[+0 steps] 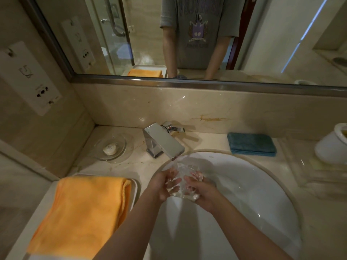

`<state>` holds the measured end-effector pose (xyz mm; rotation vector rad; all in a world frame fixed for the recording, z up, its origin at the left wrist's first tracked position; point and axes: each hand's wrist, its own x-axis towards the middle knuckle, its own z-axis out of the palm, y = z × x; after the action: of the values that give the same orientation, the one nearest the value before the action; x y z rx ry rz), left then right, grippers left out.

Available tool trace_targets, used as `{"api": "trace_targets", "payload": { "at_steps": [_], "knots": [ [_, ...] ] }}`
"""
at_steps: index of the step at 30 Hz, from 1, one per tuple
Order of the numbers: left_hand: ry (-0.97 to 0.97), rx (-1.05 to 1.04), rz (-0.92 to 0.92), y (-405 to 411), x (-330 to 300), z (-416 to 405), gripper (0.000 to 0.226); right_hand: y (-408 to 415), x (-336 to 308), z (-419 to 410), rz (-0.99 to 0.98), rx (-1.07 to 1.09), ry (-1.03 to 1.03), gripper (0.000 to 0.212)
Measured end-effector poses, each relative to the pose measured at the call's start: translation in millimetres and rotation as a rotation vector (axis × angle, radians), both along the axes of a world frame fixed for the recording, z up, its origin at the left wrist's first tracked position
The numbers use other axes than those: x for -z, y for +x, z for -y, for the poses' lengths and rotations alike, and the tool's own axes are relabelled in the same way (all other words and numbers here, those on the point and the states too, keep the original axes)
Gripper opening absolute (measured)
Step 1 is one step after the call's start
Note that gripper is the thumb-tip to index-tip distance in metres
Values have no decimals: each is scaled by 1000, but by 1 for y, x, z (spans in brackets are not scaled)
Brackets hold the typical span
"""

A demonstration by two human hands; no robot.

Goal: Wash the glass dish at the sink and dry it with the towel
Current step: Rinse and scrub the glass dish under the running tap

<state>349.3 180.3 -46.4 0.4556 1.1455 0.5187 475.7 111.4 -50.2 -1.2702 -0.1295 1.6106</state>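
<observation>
both my left hand [163, 185] and right hand [201, 192] clasp the glass dish [181, 182] under the tap stream; the orange towel [80, 212] lies at the counter's left edge, nearer my left.

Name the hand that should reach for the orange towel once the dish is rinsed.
Left. The orange towel lies on the left hand side; the right hand can probably keep hold of the glass dish alone.

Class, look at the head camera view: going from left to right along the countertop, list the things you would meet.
Orange towel → glass soap dish → faucet → left hand → glass dish under the water → right hand → blue cloth → white jar.
</observation>
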Motion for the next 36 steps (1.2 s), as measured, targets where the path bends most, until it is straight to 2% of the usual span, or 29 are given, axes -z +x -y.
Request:
{"api": "trace_targets", "payload": {
  "at_steps": [2,4,9,12,15,18,21,25,27,31,33,36],
  "knots": [
    [-22,7,10,-1,-1,-1,29,0,1,0,27,-42,-16,29],
    [-26,22,35,-2,0,-2,32,-1,1,0,99,-60,-15,28],
    [143,205,-46,2,-3,-3,26,-5,-7,-4,331,-35,-29,10],
    [278,264,-186,4,-4,-1,24,-6,-9,-7,421,-49,-22,16],
    [325,305,-156,4,-4,-1,33,-4,-11,-10,430,-46,-25,25],
    [285,362,-94,2,2,-8,42,0,-13,-11,392,-74,-52,25],
    [286,339,-1,1,-13,-4,27,2,-13,-9,324,-106,-40,35],
    [224,280,285,-4,-22,4,47,4,-14,-5,172,-65,-3,33],
    [192,234,367,-5,-27,6,47,5,-14,-4,137,-80,16,29],
    [162,108,456,-4,-30,13,56,6,-15,-4,42,-92,27,16],
    [102,21,505,-6,-30,13,53,4,-14,-3,9,-84,23,15],
    [140,86,373,-8,-27,9,59,5,-11,1,9,-73,48,26]
  ]
}}
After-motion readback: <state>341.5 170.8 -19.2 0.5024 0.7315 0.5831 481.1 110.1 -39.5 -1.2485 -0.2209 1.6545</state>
